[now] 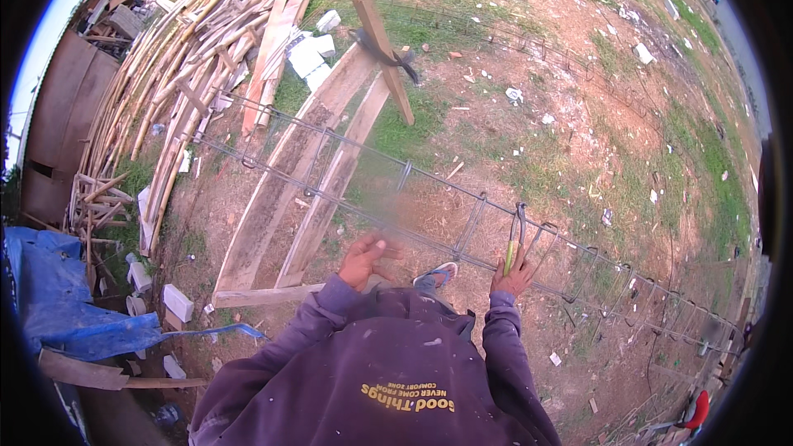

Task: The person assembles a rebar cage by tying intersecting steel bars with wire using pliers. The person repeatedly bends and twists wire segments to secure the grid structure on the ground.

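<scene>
A long rebar cage (446,183) of thin steel bars and square stirrups runs across in front of me, from upper left to lower right. My right hand (514,279) is closed around the yellow-green handles of a pair of pincers (512,244), whose dark metal head points away from me over the cage. My left hand (363,262) is on the near side of the bars, fingers apart, with nothing visible in it. A wooden trestle of long planks (285,169) stands beneath the cage at the left. Dark tie wire (384,54) hangs over its upright post.
Bamboo poles (178,58) are heaped at the far left, near white blocks (310,58). A blue tarp (70,297) lies at the left. My sandalled foot (446,272) shows below the cage. A red-handled tool (700,410) is at the lower right. Litter dots the ground.
</scene>
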`<state>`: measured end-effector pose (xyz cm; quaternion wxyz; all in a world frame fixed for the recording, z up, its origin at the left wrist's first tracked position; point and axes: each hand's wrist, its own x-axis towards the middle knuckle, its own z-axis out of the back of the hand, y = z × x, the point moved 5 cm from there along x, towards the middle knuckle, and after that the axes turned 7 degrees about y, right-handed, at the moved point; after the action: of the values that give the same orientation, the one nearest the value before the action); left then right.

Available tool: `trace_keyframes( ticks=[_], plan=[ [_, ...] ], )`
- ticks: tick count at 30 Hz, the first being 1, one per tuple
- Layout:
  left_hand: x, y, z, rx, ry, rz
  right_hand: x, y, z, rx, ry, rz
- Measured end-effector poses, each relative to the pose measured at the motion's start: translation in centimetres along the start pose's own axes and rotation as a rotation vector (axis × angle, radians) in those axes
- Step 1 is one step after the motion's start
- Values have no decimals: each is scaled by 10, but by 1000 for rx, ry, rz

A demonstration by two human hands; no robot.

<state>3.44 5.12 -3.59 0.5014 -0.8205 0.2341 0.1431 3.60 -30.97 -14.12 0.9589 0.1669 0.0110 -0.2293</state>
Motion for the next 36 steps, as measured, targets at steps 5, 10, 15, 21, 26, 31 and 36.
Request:
trace_keyframes(
  ticks=[5, 10, 15, 21, 26, 31, 36],
  plan=[
    [-34, -13, 32, 31, -30, 63, -32, 112, 15, 459, 127, 242],
    [-59, -11, 70, 115, 2, 51, -150, 297, -2, 937, 679, 683],
    [-94, -36, 138, 627, -171, 141, -191, 353, -15, 1144, 720, 308],
    [-117, -82, 167, 429, -316, -401, -233, 391, -28, 976, 1047, 530],
    [-94, -71, 178, -267, -308, -397, -227, 392, -59, 1240, 1517, 95],
    [-83, -93, 198, -151, -237, -263, -206, 398, -74, 963, 1944, 219],
    [-62, -121, 219, 116, -187, -166, -184, 419, -75, 772, 1614, 632]
  ],
)
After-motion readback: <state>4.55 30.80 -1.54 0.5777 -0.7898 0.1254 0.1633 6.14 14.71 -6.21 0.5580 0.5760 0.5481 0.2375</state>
